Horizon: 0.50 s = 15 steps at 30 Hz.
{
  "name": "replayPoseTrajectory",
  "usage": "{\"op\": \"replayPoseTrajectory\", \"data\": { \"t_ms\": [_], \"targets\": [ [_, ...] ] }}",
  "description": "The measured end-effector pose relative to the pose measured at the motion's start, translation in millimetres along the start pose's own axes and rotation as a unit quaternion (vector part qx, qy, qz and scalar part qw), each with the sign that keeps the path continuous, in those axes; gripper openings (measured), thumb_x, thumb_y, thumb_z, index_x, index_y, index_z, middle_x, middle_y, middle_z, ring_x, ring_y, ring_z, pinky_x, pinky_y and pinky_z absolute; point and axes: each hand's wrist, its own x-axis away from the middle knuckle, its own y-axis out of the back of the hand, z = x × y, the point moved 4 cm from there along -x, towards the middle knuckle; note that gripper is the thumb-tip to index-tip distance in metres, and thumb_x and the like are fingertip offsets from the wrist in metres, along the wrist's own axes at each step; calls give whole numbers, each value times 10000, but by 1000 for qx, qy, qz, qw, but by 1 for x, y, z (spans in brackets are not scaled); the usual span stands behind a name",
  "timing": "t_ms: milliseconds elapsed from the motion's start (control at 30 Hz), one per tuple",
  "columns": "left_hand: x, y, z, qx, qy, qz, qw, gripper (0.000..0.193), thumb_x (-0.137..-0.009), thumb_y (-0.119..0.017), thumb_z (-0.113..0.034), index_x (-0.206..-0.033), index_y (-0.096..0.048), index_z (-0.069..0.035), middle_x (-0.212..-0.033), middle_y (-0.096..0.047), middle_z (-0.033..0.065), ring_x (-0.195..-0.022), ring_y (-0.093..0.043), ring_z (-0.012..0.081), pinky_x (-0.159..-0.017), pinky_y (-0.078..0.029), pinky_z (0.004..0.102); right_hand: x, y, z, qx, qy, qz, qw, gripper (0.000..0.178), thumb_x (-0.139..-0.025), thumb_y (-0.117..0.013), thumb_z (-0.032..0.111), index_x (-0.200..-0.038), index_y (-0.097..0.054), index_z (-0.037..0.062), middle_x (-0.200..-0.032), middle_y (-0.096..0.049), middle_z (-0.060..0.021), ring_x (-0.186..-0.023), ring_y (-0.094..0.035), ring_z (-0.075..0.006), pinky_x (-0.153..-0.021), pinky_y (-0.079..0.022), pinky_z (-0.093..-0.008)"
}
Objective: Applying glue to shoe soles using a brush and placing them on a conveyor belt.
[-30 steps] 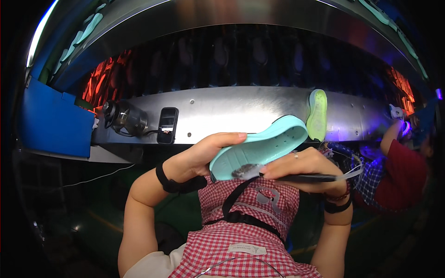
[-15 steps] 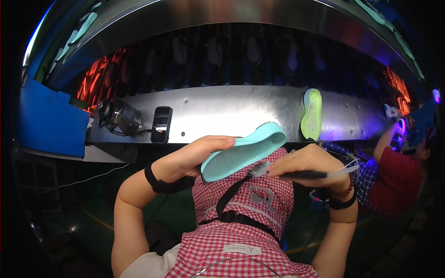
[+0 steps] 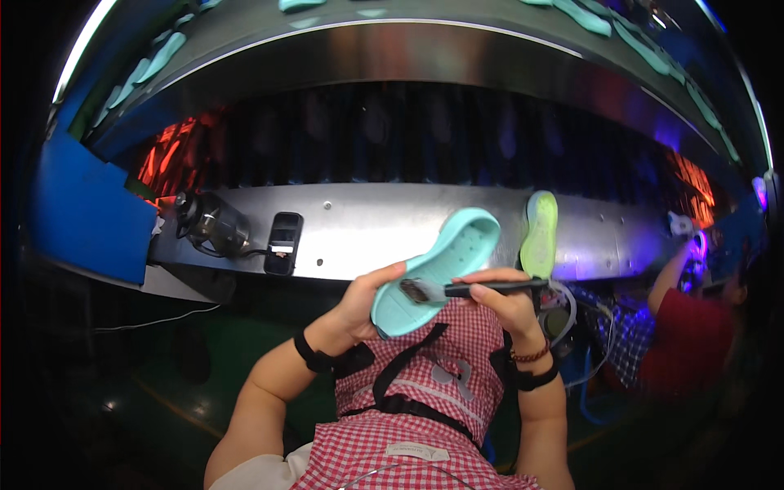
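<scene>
The left hand (image 3: 359, 306) is closed around the lower end of a mint-green shoe sole (image 3: 437, 269), holding it up in the air in front of the person's chest, above a red-and-white checked apron (image 3: 425, 384). The sole tilts so that its far end rises toward the upper right, with its dotted inner face turned toward the camera. The right hand (image 3: 510, 302) is closed on the dark handle of a brush (image 3: 474, 287), which lies almost level; its bristle head touches the lower part of the sole, just beside the left thumb.

Behind the hands runs a long metal bench (image 3: 376, 224). Near its left end stands a dark jar-like container (image 3: 208, 224), and just to the right of it a black phone (image 3: 283, 243) leans against the metal face, a cable joining the 2. A yellow-green sole (image 3: 539, 233) stands upright toward the right part of the bench, just beside the far end of the held sole. A blue panel (image 3: 86, 216) sits at the bench's left end. At the right end, another person in a red top (image 3: 686, 343) raises a hand (image 3: 682, 224) to the bench edge.
</scene>
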Motion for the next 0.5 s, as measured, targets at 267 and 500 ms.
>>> {"op": "replayPoseTrajectory", "data": {
  "t_ms": [267,500],
  "targets": [
    [-4,14,16,71,-13,-64,995,453,-915,-362,-243,-1278,-333,27,-1131,-525,185,-926,-606,252,-768,-534,369,-4,11,-6,141,155,-265,941,207,-814,-544,-3,-1004,-590,-71,-786,-630,-120,-565,-571,-104,-498,-450,-190],
    [40,-18,-74,-153,-263,-7,953,540,-907,-369,-328,-1315,-308,21,-1146,-525,162,-968,-576,219,-825,-482,335,32,6,11,-134,272,-42,952,252,-830,-516,103,-1032,-516,-48,-1009,-571,-294,-423,-476,-144,-412,-386,-219]
  ]
}}
